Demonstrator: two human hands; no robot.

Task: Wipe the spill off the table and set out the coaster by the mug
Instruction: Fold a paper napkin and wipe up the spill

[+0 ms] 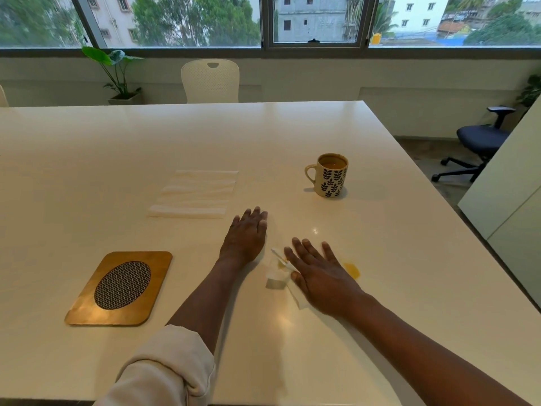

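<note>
A small orange-yellow spill point(352, 270) lies on the white table point(146, 142), just right of my right hand point(319, 271). That hand presses flat, fingers spread, on a crumpled white tissue point(277, 272) that sticks out to its left with a yellow stain on it. My left hand point(246, 236) rests flat on the table beside the tissue, fingers together and holding nothing. A cream mug point(330, 174) with a dark leaf pattern, filled with brown drink, stands farther back on the right. The golden rounded coaster point(120, 288) with a dark woven oval lies at the near left.
A folded stack of white napkins point(194, 194) lies in the middle of the table. A white chair point(210, 81) stands behind the far edge, a dark office chair point(480, 142) off the right side. The table's right edge runs diagonally near the mug.
</note>
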